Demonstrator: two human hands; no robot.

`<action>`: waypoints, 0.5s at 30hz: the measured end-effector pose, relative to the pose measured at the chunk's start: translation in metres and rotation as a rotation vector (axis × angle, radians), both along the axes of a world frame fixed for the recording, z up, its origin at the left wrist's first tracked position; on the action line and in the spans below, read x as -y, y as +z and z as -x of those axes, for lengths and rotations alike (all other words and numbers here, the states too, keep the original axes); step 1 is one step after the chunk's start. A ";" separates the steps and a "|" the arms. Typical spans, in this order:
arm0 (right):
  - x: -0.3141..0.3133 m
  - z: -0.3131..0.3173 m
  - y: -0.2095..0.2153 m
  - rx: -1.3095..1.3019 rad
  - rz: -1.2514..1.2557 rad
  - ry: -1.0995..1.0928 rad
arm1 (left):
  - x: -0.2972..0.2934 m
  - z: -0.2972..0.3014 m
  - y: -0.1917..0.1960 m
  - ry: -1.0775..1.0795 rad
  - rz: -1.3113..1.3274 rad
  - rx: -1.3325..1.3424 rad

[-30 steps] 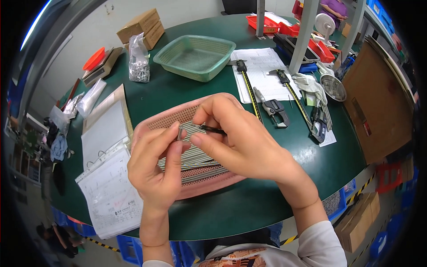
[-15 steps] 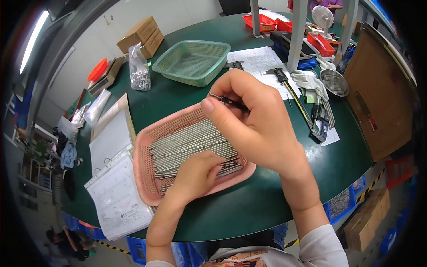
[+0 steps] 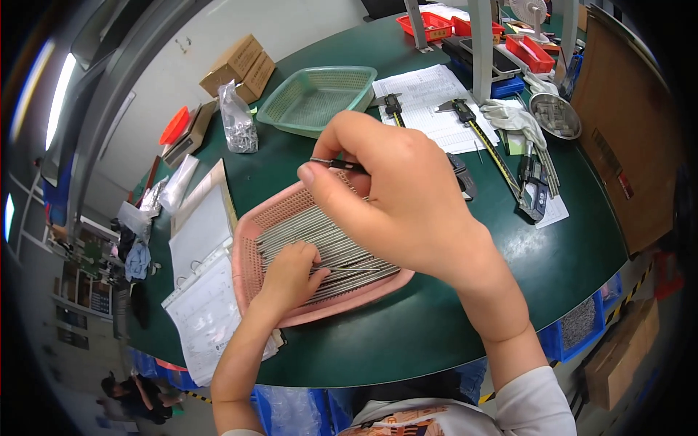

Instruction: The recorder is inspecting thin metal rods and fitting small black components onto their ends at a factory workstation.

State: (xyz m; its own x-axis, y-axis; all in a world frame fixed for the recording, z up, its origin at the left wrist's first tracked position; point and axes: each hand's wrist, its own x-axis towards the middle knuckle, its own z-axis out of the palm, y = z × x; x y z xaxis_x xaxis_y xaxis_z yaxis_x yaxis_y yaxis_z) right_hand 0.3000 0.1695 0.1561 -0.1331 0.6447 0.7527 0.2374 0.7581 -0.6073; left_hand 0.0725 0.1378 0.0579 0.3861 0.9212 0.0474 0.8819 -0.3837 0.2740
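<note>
In my raised right hand [image 3: 407, 200] a slim black tool with a metal tip [image 3: 343, 165] is pinched between thumb and fingers; its exact kind does not show. Below it, a pink mesh basket [image 3: 243, 272] holds many thin metal rods [image 3: 309, 231] lying side by side. My left hand [image 3: 289, 276] reaches over the basket's near left side. Its thumb and forefinger close on a thin metal rod [image 3: 358, 269], which lies at a slight angle across the others. My right hand hides the basket's far right part.
A green mesh basket [image 3: 291, 123] stands behind. Digital calipers [image 3: 486, 142] lie on and beside paper sheets [image 3: 429, 94], near white gloves [image 3: 512, 116] and a round metal bowl [image 3: 552, 116]. An open ring binder [image 3: 207, 305] borders the pink basket's left. A cardboard panel [image 3: 618, 138] rises at right.
My left hand has shifted left over the rods, and one rod now shows at an angle by its fingertips. The right hand has moved left with the black tool. The whole view has turned slightly.
</note>
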 end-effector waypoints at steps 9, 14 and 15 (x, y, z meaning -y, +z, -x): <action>0.001 0.000 0.001 0.036 -0.013 -0.022 | 0.002 -0.007 0.013 0.027 0.296 0.092; 0.000 0.002 -0.001 0.008 -0.041 -0.020 | -0.024 -0.015 0.010 -0.016 0.006 0.185; -0.001 0.002 -0.002 0.019 -0.027 -0.018 | -0.030 -0.023 0.010 -0.018 -0.014 0.196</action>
